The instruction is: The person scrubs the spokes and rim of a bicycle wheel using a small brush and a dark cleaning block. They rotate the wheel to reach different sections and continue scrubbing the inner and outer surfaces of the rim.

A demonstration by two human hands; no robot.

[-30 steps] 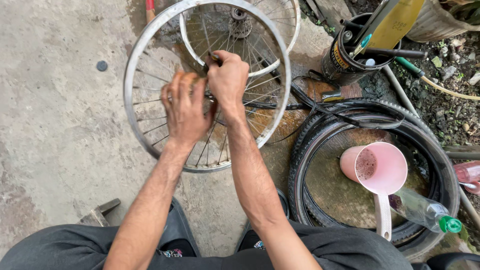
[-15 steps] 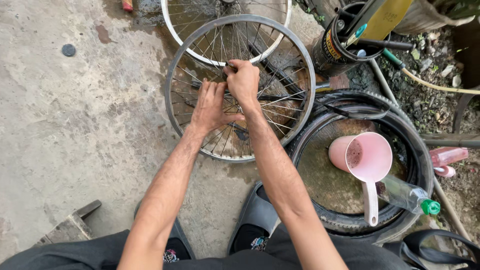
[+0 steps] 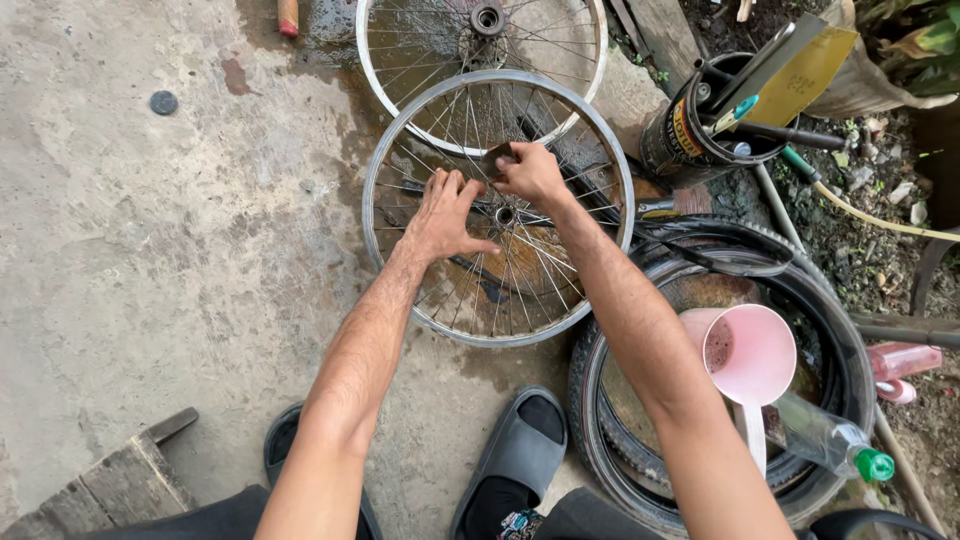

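head: right hand (image 3: pixel 530 172) pinches brown pad (image 3: pixel 497 157); spoked rim (image 3: pixel 388 170)

Both forearms bare from elbow to wrist; no sleeves, watch, bands or gloves in view. Left hand (image 3: pixel 445 215) and right hand (image 3: pixel 530 172) ungloved, no rings that can be made out. Arms lean, with light hair along the forearms.

Feet in dark grey slide sandals (image 3: pixel 515 460), broad single strap across the top, open at the toe (the right one shows best; the left is mostly hidden under the left arm). A small multicoloured patch sits near the right sandal's heel end, possibly a printed insole, too small to tell.

Dark trousers or shorts (image 3: pixel 215 515) at the bottom edge, black or charcoal fabric.
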